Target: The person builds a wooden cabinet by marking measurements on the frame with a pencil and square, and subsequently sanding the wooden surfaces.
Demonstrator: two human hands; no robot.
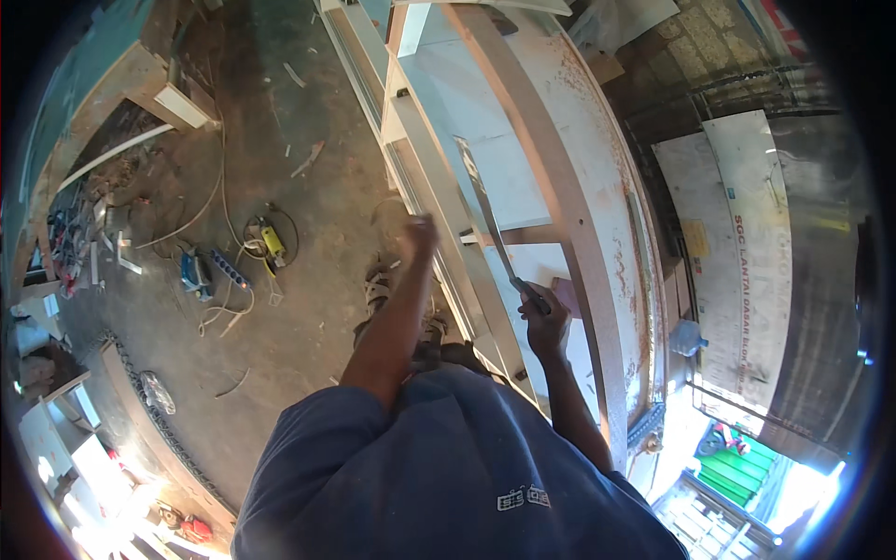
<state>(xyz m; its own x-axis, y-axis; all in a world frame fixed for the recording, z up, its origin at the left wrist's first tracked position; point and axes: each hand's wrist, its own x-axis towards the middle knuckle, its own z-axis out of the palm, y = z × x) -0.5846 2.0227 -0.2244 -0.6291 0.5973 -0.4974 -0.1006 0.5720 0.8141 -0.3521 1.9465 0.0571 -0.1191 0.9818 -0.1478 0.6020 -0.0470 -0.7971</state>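
Observation:
My right hand (546, 319) is closed around the dark handle of a long, narrow metal blade (492, 219). The blade slants up and to the left over a pale wooden frame (537, 140) with white panels (504, 187). A small pinkish block (567, 297) shows beside that hand, inside the frame. To the left, my left hand (421, 239) is raised near the frame's near-side rail (437, 201). Its fingers look curled in, slightly blurred; whatever may be in them is hidden.
On the concrete floor to the left lie a yellow-green power tool (272, 243), a blue device (195, 273), a blue power strip (230, 270) and loose cables. A wooden bench (140, 89) stands at the far left. Printed sheets (737, 252) lie at the right.

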